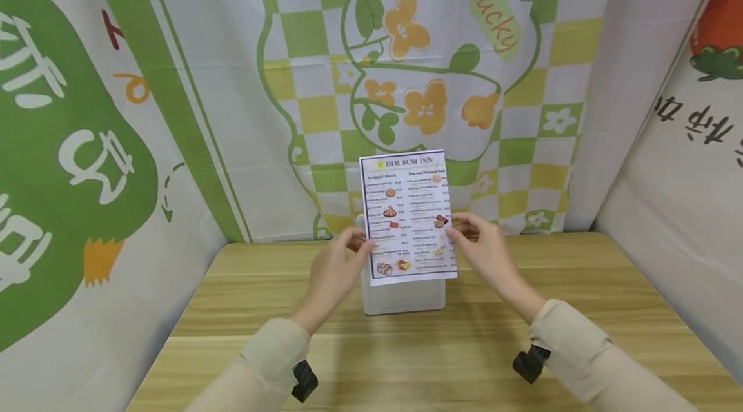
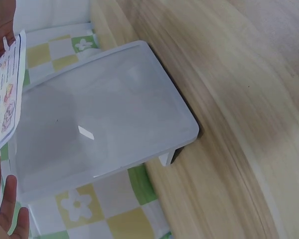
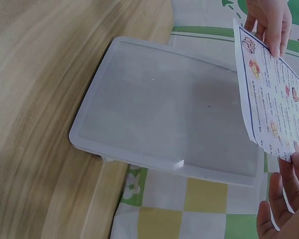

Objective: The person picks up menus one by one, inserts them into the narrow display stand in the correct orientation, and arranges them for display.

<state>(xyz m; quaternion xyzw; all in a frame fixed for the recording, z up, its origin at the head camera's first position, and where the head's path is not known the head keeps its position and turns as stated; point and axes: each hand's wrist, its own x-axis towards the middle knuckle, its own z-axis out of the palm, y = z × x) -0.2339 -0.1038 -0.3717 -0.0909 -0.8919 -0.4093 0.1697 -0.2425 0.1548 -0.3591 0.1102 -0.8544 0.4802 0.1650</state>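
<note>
A printed paper menu [image 1: 409, 218] headed "DIM SUM INN" is held upright, facing me, in front of a white tablet-shaped stand [image 1: 404, 298]. My left hand [image 1: 336, 264] pinches its left edge, thumb in front and fingers behind. On the opposite edge my right hand [image 1: 484, 247] pinches the paper the same way. In both wrist views the sheet stands apart from the pale flat panel of the stand [image 2: 109, 109], with a gap between them. The menu covers most of the stand in the head view.
The stand is on a wooden table [image 1: 261, 360], near its back edge. Behind it hangs a checked green and yellow curtain [image 1: 313, 112]. Printed cloth walls [image 1: 75, 160] close in the left and right sides.
</note>
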